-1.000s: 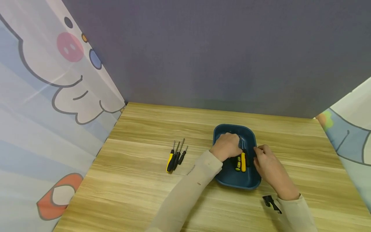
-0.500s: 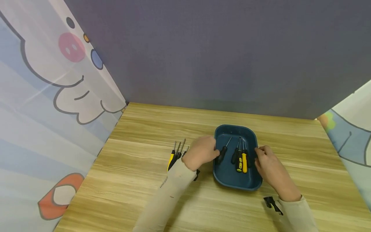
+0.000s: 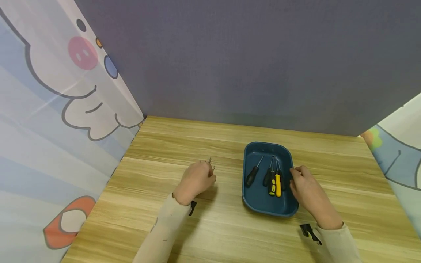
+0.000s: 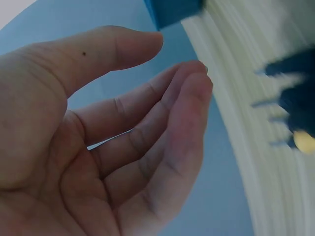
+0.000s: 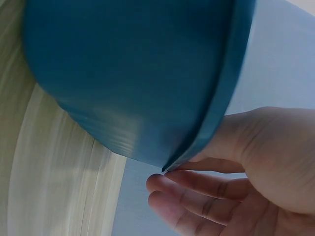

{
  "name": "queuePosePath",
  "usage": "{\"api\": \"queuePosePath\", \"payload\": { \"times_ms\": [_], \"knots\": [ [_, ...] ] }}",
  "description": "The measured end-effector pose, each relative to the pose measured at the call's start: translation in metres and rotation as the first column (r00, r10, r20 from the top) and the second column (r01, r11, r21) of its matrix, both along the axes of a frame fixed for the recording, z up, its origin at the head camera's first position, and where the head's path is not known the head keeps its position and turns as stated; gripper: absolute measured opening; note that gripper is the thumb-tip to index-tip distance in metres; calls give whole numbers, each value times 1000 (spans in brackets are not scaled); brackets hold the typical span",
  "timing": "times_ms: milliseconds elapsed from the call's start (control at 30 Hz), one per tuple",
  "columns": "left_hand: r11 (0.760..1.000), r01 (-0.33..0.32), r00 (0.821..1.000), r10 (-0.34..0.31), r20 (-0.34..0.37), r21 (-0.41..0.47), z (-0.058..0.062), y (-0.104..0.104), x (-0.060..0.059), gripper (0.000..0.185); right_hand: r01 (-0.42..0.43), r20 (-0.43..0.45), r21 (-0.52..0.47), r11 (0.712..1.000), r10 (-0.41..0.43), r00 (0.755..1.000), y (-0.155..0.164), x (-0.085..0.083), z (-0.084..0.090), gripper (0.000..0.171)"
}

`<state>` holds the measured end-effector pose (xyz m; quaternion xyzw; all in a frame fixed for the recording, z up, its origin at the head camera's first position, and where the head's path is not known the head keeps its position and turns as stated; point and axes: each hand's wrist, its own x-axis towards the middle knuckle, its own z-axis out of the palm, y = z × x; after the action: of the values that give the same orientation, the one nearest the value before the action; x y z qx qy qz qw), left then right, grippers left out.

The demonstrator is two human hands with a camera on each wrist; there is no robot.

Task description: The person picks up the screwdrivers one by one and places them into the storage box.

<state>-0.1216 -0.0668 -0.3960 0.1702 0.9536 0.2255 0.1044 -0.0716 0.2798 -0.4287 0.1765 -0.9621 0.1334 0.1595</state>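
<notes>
My left hand (image 3: 195, 179) is over the loose screwdrivers (image 4: 300, 108) on the table and hides most of them in the head view, where only a few shaft tips show. Its fingers are loosely bent, the thumb apart from them, with nothing between in the left wrist view. On the right, my right hand (image 3: 307, 190) pinches the side rim of a dark blue plastic tray (image 3: 263, 205). In the tray lie a black screwdriver (image 3: 251, 176) at the left and a cluster with a yellow-handled screwdriver (image 3: 278, 184) and a black-and-yellow one (image 3: 272, 183).
The wood-grain table (image 3: 223, 233) runs back to a grey upright panel (image 3: 250, 65). A cartoon-printed curtain (image 3: 42, 120) hangs at the left, another at the right edge. Black straps (image 3: 310, 233) show at the wrists.
My left hand has come out of the tray and moved left to the loose screwdrivers, leaving a black screwdriver visible in the tray's left side. The right hand stays at the rim.
</notes>
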Motion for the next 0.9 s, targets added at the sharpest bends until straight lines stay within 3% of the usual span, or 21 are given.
{"api": "queuePosePath", "payload": {
  "times_ms": [333, 533, 900],
  "knots": [
    [992, -120, 991, 122, 58, -39, -12, -28, 8, 30, 8, 6, -5, 1000, -8, 1000, 0, 0, -1, 40],
    [975, -175, 979, 187, 85, -135, -19, -31, 9, 40, 10, 18, 2, 1000, -10, 1000, 0, 1, -2, 40],
    [964, -197, 973, 215, 84, -180, -29, -31, 8, 35, 16, 12, 1, 1000, -16, 1000, -2, 1, 0, 39]
  ]
}}
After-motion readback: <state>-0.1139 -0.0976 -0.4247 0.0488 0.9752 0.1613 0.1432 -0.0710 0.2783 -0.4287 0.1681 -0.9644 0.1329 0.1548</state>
